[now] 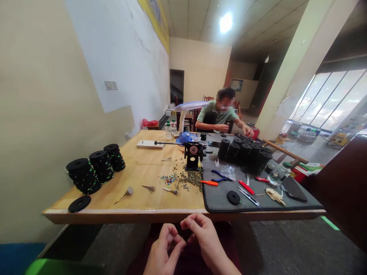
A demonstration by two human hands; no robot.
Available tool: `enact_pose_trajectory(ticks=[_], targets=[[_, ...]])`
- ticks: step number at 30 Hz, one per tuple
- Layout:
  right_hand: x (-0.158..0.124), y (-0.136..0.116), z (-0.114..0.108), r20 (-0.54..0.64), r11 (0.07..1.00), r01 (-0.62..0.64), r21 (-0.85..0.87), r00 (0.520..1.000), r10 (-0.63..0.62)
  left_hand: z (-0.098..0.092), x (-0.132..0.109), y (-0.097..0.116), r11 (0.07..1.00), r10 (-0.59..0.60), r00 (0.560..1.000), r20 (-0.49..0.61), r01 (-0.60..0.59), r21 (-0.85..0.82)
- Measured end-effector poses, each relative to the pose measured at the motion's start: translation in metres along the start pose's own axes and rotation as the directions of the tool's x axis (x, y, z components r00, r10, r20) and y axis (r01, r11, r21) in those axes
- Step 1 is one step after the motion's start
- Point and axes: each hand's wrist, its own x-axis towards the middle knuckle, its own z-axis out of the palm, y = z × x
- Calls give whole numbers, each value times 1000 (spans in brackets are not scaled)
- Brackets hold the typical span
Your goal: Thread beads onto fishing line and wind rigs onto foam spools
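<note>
In front of the table's near edge, my left hand [165,248] is closed, thumb and fingers drawn together. My right hand [204,237] is beside it, with its thumb and forefinger in a pinch. The fingertips of the two hands are close together but apart. Anything between them is too small to make out. On the table [129,204] beyond lie several brush-like bundles, among them a pale one [130,191]. Small coloured beads [169,178] and a heap of small brassy pieces [191,179] are spread before a black hand-cranked winder [192,154].
Black spools [83,175] wound with green-tipped line stand at the left. A grey mat [218,204] at the right bears more black spools [243,152], blue-handled pliers [220,175], tweezers [249,196] and an orange tool [210,183]. Across the table a person [213,114] sits near a lamp [183,120].
</note>
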Motion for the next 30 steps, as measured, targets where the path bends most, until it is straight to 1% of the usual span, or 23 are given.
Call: enact_pose_trajectory(ticks=[7, 14, 19, 22, 25, 26, 28, 30], targets=[[2, 4, 2, 54, 993, -28, 112, 998, 22, 0, 1, -2, 999, 27, 999, 24, -27, 21], [3, 1, 4, 72, 985, -36, 167, 997, 25, 0, 2, -13, 999, 47, 998, 41, -48, 13], [5, 3, 7, 70, 981, -86, 177, 995, 74, 0, 4, -20, 999, 33, 998, 57, -32, -16], [7, 5, 9, 55, 986, -86, 144, 995, 78, 1, 5, -14, 998, 6, 997, 76, -2, -63], [9, 5, 8, 68, 997, -54, 57, 996, 50, -1, 6, 0, 995, -5, 994, 110, 16, -96], [9, 5, 8, 72, 999, -43, 23, 997, 41, -3, 8, 6, 997, -4, 993, 119, 14, -82], [9, 6, 7, 66, 999, -11, -40, 998, 14, -9, 11, 16, 1000, -9, 993, 119, 10, -2], [9, 8, 6, 50, 995, 37, -91, 998, -32, -14, 16, 22, 996, -30, 996, 81, 23, 87]])
